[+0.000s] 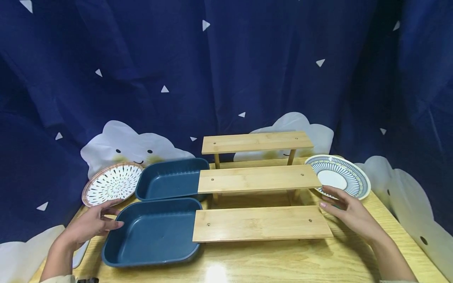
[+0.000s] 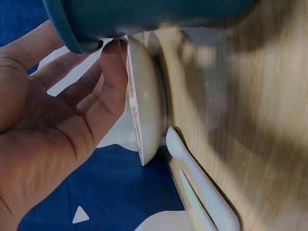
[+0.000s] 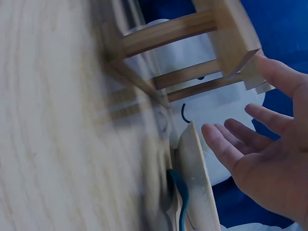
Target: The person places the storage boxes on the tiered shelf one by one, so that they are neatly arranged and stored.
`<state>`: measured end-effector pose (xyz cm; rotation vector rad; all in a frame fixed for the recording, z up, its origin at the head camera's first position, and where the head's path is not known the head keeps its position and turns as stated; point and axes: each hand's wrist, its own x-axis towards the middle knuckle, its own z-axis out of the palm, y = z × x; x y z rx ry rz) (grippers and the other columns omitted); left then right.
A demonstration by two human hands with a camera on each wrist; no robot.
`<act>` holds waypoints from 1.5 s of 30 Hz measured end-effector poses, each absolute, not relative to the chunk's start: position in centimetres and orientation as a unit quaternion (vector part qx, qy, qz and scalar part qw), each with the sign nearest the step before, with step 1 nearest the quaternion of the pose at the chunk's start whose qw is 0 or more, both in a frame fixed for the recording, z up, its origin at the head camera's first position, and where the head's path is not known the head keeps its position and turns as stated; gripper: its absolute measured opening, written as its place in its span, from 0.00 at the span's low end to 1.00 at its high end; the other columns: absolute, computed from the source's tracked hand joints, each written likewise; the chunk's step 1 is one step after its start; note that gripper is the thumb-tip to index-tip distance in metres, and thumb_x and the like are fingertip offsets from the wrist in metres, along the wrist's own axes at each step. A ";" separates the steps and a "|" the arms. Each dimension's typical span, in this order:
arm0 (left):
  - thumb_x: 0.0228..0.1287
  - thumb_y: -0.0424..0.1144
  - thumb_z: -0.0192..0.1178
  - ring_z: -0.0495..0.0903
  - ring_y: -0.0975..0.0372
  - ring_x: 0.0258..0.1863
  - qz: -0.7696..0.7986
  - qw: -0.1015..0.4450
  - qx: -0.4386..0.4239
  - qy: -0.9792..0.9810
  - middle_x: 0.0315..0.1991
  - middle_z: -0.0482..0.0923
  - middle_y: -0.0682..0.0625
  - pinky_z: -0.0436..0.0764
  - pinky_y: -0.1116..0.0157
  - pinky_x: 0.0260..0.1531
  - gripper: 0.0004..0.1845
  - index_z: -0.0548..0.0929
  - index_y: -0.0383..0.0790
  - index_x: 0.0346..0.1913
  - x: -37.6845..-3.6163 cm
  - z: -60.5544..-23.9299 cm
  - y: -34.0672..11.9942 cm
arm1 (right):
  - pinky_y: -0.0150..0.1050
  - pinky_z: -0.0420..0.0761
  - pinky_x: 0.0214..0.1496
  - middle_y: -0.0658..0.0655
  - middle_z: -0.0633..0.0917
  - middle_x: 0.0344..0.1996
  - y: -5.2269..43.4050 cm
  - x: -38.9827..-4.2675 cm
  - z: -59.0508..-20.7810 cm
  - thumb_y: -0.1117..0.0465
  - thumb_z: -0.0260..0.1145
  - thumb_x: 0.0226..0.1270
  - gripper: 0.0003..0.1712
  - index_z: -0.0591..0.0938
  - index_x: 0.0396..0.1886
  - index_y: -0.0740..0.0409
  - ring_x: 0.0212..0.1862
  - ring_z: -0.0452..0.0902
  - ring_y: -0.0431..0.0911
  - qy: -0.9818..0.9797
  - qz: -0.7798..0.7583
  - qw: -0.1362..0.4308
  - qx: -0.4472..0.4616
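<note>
At the left, my left hand [image 1: 86, 224] is beside the front blue tray [image 1: 155, 236], its thumb at the rim. In the left wrist view its fingers curve loosely below the tray's edge, near a speckled plate [image 2: 144, 101]. My right hand [image 1: 354, 216] is at the right end of a three-tier wooden rack [image 1: 258, 224], fingers spread. The right wrist view shows its thumb right at the corner of a board, with the other fingers apart from the rack. Both palms look free of any object.
A second blue tray [image 1: 170, 182] sits behind the first, both against the rack's left end. A blue-patterned plate [image 1: 330, 179] lies behind my right hand. A white spoon [image 2: 197, 178] rests by the left table edge, a teal utensil [image 3: 181, 192] on the right. A navy curtain [image 1: 226, 70] hangs behind.
</note>
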<state>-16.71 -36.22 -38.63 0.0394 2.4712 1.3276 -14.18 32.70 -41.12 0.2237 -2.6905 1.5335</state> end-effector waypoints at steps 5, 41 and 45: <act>0.65 0.29 0.66 0.79 0.57 0.38 0.473 0.173 0.014 0.864 0.49 0.72 0.34 0.83 0.59 0.32 0.41 0.54 0.20 0.73 -16.3 -39.2 -36.8 | 0.27 0.80 0.51 0.55 0.76 0.64 32.9 -13.6 -41.2 0.60 0.68 0.73 0.37 0.64 0.73 0.71 0.55 0.76 0.28 -0.849 0.523 0.012 0.070; 0.71 0.19 0.52 0.70 0.71 0.43 0.724 -0.011 0.075 0.686 0.44 0.71 0.57 0.75 0.77 0.38 0.24 0.87 0.51 0.54 -16.3 -41.3 -37.1 | 0.39 0.83 0.37 0.52 0.83 0.51 32.2 -13.9 -42.4 0.64 0.67 0.72 0.26 0.73 0.65 0.70 0.49 0.80 0.40 -0.779 0.624 -0.058 0.028; 0.72 0.18 0.51 0.69 0.70 0.44 0.729 -0.024 0.078 0.680 0.46 0.69 0.57 0.74 0.77 0.41 0.25 0.86 0.50 0.54 -16.4 -41.3 -37.4 | 0.39 0.82 0.39 0.55 0.81 0.52 32.1 -13.9 -42.4 0.63 0.67 0.72 0.26 0.72 0.64 0.70 0.50 0.80 0.40 -0.779 0.623 -0.069 0.016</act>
